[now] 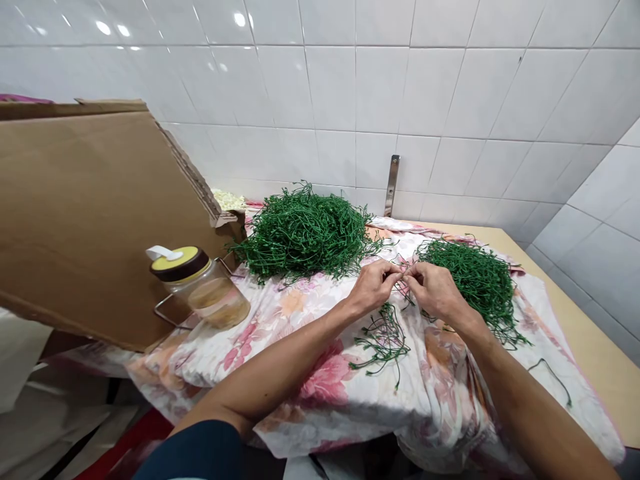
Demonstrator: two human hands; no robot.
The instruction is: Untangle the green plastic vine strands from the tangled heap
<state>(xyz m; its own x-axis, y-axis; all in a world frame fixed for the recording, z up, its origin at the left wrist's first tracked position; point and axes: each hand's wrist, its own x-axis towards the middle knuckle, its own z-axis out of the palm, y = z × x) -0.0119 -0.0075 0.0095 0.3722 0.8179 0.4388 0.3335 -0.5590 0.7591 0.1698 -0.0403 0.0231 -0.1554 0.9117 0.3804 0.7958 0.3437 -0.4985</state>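
My left hand (376, 283) and my right hand (434, 288) meet fingertip to fingertip above the floral cloth (295, 333), both pinched. Thin dark strands show around the fingertips; what exactly the fingers hold is too small to tell. Behind my left hand lies a large tangled heap of green wire-like stems (310, 233). A smaller heap of green stems (470, 280) sits just right of my right hand. Between my forearms, below my hands, is a small loose bunch of green stems (384, 340). One single green stem (555, 377) lies apart at the right.
A big cardboard box (100, 220) stands at the left. Beside it, a jar with a yellow and brown lid (213, 293) leans in a wire holder. Pale bits (229, 199) lie behind. A metal strip (393, 185) stands against the tiled wall; the bare table edge (595, 360) shows at right.
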